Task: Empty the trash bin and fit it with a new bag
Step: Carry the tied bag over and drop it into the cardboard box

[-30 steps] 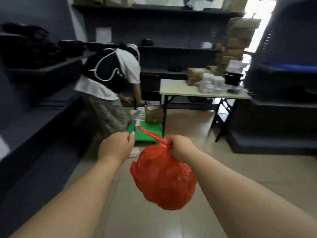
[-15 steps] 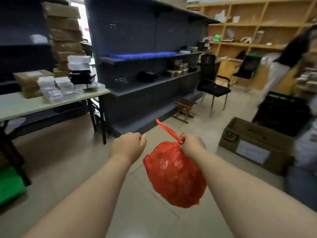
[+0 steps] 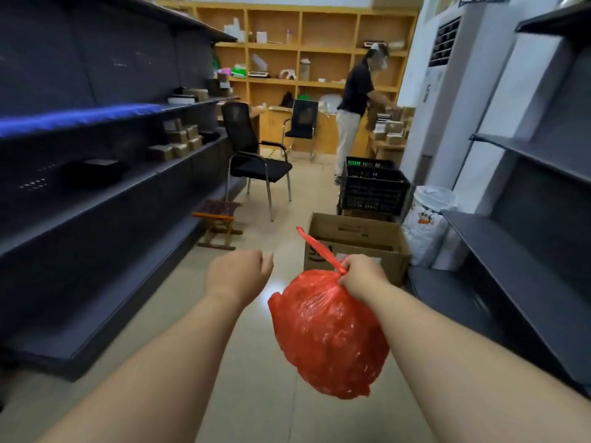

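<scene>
Red trash bag hangs from your right hand, gripped at its knot; your left hand hangs relaxed, holding nothing. Bare floor runs between shelving and cardboard box.

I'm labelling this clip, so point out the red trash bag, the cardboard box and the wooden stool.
red trash bag (image 3: pixel 329 340), head view, bulging middle.
cardboard box (image 3: pixel 383 262), head view, front wall.
wooden stool (image 3: pixel 219 208), head view, seat top.

Stockroom: steel shelving, boxes, crate
</scene>
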`<state>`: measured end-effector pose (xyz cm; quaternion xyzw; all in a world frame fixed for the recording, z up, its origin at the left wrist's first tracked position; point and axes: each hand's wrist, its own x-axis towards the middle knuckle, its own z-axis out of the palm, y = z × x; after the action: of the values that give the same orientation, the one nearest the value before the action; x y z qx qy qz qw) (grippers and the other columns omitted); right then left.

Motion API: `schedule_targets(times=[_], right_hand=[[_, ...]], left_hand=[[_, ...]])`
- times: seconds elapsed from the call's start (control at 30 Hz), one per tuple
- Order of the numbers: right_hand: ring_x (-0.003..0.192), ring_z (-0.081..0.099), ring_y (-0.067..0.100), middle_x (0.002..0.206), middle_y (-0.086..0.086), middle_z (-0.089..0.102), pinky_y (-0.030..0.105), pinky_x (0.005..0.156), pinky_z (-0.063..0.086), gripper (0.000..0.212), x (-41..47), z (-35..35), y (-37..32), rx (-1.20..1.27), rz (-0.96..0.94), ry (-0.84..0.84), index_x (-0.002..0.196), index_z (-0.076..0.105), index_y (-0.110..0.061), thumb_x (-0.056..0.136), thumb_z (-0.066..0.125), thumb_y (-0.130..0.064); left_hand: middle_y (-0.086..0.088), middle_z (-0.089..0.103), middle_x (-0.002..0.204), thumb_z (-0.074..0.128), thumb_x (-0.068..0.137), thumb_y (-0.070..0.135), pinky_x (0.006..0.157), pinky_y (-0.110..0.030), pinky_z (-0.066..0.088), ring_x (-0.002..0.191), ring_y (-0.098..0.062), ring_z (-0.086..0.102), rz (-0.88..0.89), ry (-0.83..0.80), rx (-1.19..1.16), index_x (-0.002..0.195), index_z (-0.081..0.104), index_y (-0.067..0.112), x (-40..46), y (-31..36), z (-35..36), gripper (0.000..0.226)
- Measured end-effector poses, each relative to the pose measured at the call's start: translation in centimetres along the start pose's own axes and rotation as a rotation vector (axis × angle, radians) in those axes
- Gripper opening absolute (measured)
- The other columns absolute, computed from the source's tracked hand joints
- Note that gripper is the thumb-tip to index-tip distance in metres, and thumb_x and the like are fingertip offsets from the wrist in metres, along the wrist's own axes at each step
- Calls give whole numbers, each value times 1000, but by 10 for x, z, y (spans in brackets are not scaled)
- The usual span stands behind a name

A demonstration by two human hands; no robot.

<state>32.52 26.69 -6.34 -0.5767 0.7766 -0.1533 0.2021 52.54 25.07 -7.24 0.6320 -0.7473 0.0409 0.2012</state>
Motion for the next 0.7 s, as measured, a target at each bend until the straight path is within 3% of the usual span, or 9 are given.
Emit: schedule_targets(times=[0.1, 0.17, 0.23, 0.37, 0.47, 0.57, 0.63, 0.7], right_hand=[[99, 62, 31, 104, 14, 69, 28, 74, 43, 11, 34, -7, 0, 46, 83, 77, 78, 63, -16, 88, 59, -11], [99, 62, 33, 103, 14, 69, 29, 73, 43, 32, 53, -11, 0, 68, 118, 138, 59, 48, -21, 87, 59, -11], [98, 62, 33, 103, 13, 69, 28, 73, 43, 38, 72, -14, 0, 86, 146, 185, 55, 41, -23, 87, 59, -11], [99, 61, 33, 105, 13, 68, 26, 72, 39, 39, 116, -17, 0, 112, 203, 212, 55, 40, -22, 88, 59, -13], [85, 55, 29, 103, 12, 66, 27, 71, 37, 30, 154, -15, 5, 128, 248, 200, 62, 48, -21, 89, 57, -12], [79, 49, 25, 94, 8, 61, 27, 69, 37, 12, 195, -13, 14, 149, 256, 181, 82, 64, -14, 90, 56, -11], [80, 52, 26, 92, 8, 60, 27, 69, 37, 12, 225, -13, 20, 136, 247, 175, 96, 67, -11, 91, 56, -12], [84, 56, 28, 94, 10, 64, 27, 69, 39, 12, 260, -15, 29, 123, 235, 178, 98, 67, -11, 91, 57, -11]], left_hand=[[-9, 68, 78, 29, 95, 42, 63, -32, 49, 75, -29, 63, 72, -15, -16, 78, 64, 14, 50, 4, 21, 48], [-8, 67, 77, 30, 94, 42, 67, -33, 52, 74, -29, 63, 105, -36, -36, 78, 64, 14, 74, 9, 33, 48], [-9, 67, 79, 30, 94, 42, 69, -34, 52, 76, -30, 63, 139, -42, -55, 79, 64, 14, 94, 14, 45, 47], [-9, 68, 83, 29, 95, 42, 65, -33, 46, 79, -32, 63, 191, -45, -52, 82, 64, 14, 132, 20, 65, 46], [-8, 65, 80, 29, 95, 41, 60, -31, 40, 75, -29, 60, 198, -57, -38, 81, 62, 14, 160, 25, 82, 46], [-5, 60, 73, 28, 96, 42, 56, -30, 41, 67, -24, 57, 196, -69, -31, 77, 60, 14, 192, 33, 103, 46], [-4, 60, 72, 28, 96, 42, 57, -31, 43, 67, -24, 57, 196, -72, -27, 78, 61, 14, 217, 40, 120, 47], [-4, 60, 72, 29, 95, 42, 58, -32, 44, 68, -25, 58, 197, -77, -19, 78, 61, 14, 247, 51, 140, 46]])
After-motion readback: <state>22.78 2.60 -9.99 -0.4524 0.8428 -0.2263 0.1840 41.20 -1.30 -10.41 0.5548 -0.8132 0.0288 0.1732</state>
